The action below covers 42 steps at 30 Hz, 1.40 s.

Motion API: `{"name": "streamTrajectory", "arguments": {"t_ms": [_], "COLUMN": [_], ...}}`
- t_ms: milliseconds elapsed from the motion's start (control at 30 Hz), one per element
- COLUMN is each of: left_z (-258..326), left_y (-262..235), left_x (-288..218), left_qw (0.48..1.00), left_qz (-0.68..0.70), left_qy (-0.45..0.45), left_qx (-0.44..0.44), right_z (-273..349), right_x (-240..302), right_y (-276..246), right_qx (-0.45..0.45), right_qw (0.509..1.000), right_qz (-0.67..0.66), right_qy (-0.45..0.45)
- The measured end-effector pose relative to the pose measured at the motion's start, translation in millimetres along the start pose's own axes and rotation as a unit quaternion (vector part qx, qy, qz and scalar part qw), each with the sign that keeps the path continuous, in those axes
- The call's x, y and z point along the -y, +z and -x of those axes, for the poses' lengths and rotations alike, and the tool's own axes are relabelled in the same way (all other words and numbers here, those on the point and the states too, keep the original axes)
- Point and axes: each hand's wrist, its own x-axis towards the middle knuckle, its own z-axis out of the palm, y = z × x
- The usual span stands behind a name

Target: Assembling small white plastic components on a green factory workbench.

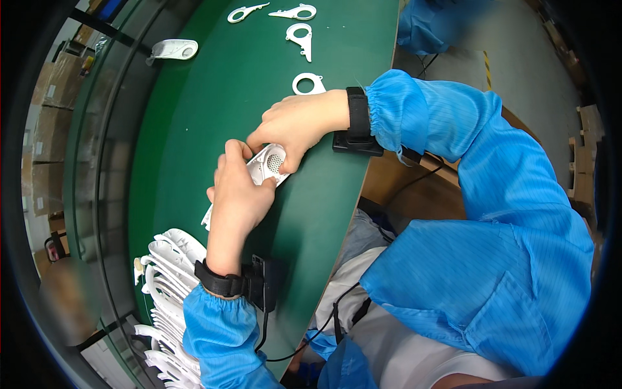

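Note:
Both my hands hold a white plastic housing (pixel 262 167) with a round perforated grille, over the green work surface (pixel 317 194). My left hand (pixel 241 188) grips its near left side, fingers curled around the edge and thumb on the near rim. My right hand (pixel 295 129) is closed over the far end, with the thumb beside the grille and fingers bent over the edge. The fingers partly cover the housing. Just beyond my right wrist lies a white ring-shaped part (pixel 308 84).
Farther off lie a white ring with a pointed arm (pixel 300 43), two similar ring parts (pixel 295 11) (pixel 245 13) and another white housing (pixel 175 49). Many stacked white shells (pixel 170 285) stand beside my left forearm. Cables hang from the black wrist straps. Cardboard boxes (pixel 55 142) stand at the left.

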Motion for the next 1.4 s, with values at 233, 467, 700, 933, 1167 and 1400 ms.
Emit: {"name": "streamTrajectory", "arguments": {"t_ms": [233, 467, 700, 933, 1167, 1400], "left_z": [-2, -10, 0, 34, 87, 133], "left_y": [-12, -3, -15, -152, -203, -173], "left_x": [-10, 15, 12, 117, 328, 424], "left_qw": [0.998, 0.997, 0.969, 0.953, 0.872, 0.749], "left_qz": [-0.044, -0.058, 0.046, 0.044, -0.085, 0.019], "left_qy": [-0.002, 0.033, 0.144, 0.005, -0.369, -0.595], "left_qx": [0.048, 0.036, -0.195, -0.301, -0.311, -0.29], "right_z": [3, -20, -4, -59, -157, -161], "right_x": [-3, -11, -48, -54, -30, -9], "right_y": [2, 5, -28, -28, -5, 8], "right_qx": [-0.039, -0.014, -0.037, -0.129, -0.188, -0.184], "right_qw": [0.999, 0.993, 0.982, 0.936, 0.888, 0.877], "right_qz": [0.007, -0.067, -0.182, -0.287, -0.379, -0.432], "right_qy": [-0.031, -0.092, 0.042, 0.16, 0.181, 0.103]}}
